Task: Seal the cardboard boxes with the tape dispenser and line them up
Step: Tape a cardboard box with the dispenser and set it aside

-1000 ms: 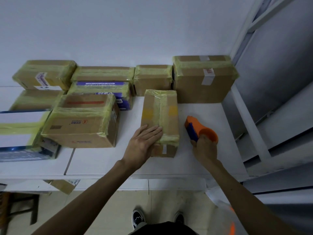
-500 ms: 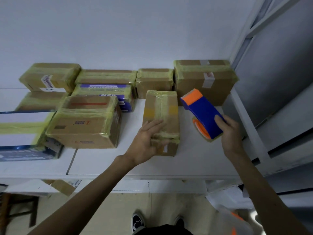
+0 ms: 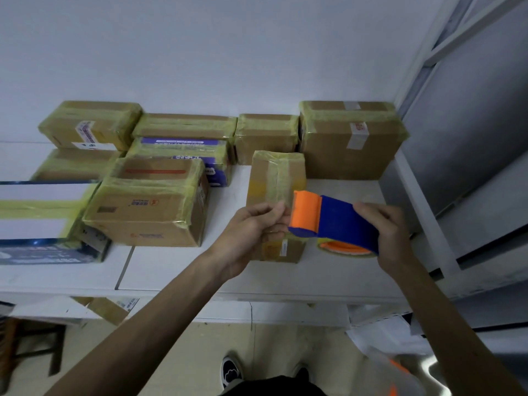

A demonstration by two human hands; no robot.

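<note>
Head view: right hand (image 3: 385,224) grips dispenser (image 3: 343,221); left hand (image 3: 251,230) curled at its mouth — hold unclear — box (image 3: 274,172) lengthwise beneath.

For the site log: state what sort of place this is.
Probably a small parcel-packing station: taped cardboard boxes lined up on a white table against a wall, and a tape dispenser gripped in the right hand.

The blue tape dispenser (image 3: 340,221), orange head pointing left, is raised right of centre. A small cardboard box (image 3: 275,178) wrapped in yellowish tape lies lengthwise at centre. More taped boxes (image 3: 183,130) crowd the left and back.
</note>
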